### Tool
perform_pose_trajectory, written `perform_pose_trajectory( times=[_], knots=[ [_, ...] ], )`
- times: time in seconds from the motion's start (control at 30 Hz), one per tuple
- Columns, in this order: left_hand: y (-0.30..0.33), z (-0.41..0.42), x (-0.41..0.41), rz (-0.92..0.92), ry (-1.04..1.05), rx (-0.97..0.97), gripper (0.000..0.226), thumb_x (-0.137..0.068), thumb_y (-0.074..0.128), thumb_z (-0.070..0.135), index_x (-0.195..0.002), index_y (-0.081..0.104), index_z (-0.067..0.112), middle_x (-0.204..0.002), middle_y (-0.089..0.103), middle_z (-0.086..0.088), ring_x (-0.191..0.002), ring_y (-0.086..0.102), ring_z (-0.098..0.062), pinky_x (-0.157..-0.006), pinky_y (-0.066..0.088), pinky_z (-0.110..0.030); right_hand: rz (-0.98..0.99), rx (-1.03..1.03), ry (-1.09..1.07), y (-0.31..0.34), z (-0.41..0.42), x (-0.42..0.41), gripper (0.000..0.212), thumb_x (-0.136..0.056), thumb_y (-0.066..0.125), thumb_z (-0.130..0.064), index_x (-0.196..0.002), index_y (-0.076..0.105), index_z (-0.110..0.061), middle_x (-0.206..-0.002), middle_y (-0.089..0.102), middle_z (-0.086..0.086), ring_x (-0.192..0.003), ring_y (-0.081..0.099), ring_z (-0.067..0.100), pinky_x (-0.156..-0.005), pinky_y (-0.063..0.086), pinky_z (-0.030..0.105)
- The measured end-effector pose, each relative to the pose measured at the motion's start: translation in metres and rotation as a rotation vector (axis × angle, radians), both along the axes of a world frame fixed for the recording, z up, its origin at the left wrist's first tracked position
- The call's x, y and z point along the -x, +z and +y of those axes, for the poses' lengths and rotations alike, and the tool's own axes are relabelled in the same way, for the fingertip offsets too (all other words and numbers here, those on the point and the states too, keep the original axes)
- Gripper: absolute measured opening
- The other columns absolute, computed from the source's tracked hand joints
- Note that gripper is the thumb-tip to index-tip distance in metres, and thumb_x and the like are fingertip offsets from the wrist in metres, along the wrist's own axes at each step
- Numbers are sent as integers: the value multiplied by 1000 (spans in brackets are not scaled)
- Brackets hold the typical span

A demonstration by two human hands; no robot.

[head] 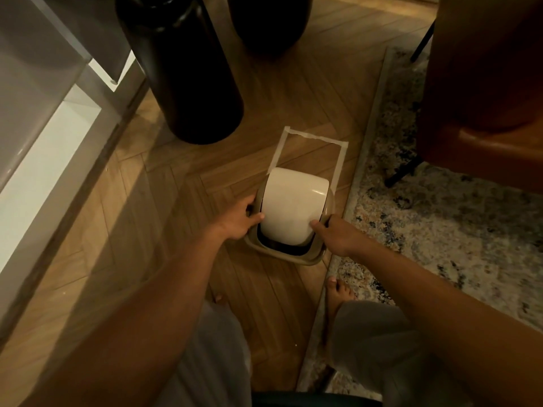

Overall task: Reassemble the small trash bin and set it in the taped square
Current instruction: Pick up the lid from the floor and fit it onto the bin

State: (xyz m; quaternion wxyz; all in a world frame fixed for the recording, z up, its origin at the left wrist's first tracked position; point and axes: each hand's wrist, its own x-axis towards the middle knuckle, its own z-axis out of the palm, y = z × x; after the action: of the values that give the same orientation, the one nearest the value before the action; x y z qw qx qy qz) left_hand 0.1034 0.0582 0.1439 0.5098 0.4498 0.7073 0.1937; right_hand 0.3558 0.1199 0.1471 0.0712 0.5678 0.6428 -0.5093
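A small beige trash bin (311,257) stands on the wood floor, its white swing lid (293,204) tilted so a dark gap shows at the near side. My left hand (241,218) grips the bin's left rim with the thumb on the lid. At the right rim my right hand (338,233) holds on, thumb pressing the lid's near corner. The taped square (314,138) of pale masking tape lies on the floor; the bin covers its near part, and the far tape strip and both side strips show beyond the lid.
A tall black cylinder (188,71) stands to the far left of the tape, another dark round object (270,22) behind. A patterned rug (440,201) borders the right, with a brown leather chair (482,98) on it. White cabinet (44,127) at left. My bare foot (338,295) is near.
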Motion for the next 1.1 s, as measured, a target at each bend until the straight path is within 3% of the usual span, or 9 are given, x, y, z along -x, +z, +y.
perform_pose_trajectory(
  times=[0.13,0.2,0.27,0.33,0.53,0.7,0.83,0.97,1.1],
  knots=[
    [-6,1,0,3,6,0,61,-95,62,26,-150,35,28,-147,46,-2,-132,45,-24,-102,40,-37,-14,-28,34,-3,-1,-3,54,-104,44,-48,-135,53,-5,-121,62,8,-99,57,18,-67,41,21],
    [-8,2,-1,16,15,15,63,-95,62,28,-151,32,30,-148,46,-3,-133,45,-25,-105,41,-43,44,-20,55,-2,-1,-5,53,-104,44,-45,-141,51,-7,-131,61,8,-108,57,18,-78,44,20],
    [-7,2,-2,34,16,29,65,-95,62,30,-152,30,31,-150,43,-3,-135,42,-26,-106,40,-48,94,-6,72,2,-1,-5,54,-105,44,-43,-148,46,-11,-140,58,9,-123,56,23,-96,44,28],
    [-7,2,-2,49,-3,25,66,-95,62,32,-152,30,32,-150,43,-1,-135,42,-25,-107,39,-46,121,-2,73,4,0,-5,53,-105,44,-41,-150,45,-13,-143,56,8,-129,54,26,-102,43,31],
    [-12,3,2,129,-84,-3,68,-95,60,35,-153,26,25,-154,39,-1,-140,37,-23,-109,29,-36,12,4,77,6,11,-3,53,-103,48,-46,-141,54,-10,-126,63,11,-123,57,31,-84,39,27],
    [-6,4,1,120,-15,-117,97,-87,67,50,-156,2,33,-161,23,4,-140,26,-10,-113,25,-36,35,-276,10,21,19,6,76,-92,69,-39,-151,28,-13,-151,40,12,-132,48,32,-102,44,40],
    [3,3,-10,152,-78,-274,94,-83,66,57,-151,2,46,-159,23,11,-131,24,3,-104,28,-29,36,-489,207,33,19,15,83,-91,67,-44,-154,21,-18,-159,23,9,-137,39,35,-104,44,49],
    [0,4,-10,229,-165,-275,83,-92,61,47,-157,12,32,-165,7,7,-148,13,-15,-118,21,-41,-105,-497,365,27,14,17,87,-92,67,-43,-158,17,-16,-167,9,16,-150,14,40,-117,26,51],
    [1,6,-10,230,-163,-247,77,-97,58,36,-158,11,30,-165,0,9,-149,9,-16,-117,16,-38,-131,-513,359,26,14,20,92,-89,70,-42,-158,16,-16,-166,10,16,-150,13,40,-118,21,48]
  ],
)
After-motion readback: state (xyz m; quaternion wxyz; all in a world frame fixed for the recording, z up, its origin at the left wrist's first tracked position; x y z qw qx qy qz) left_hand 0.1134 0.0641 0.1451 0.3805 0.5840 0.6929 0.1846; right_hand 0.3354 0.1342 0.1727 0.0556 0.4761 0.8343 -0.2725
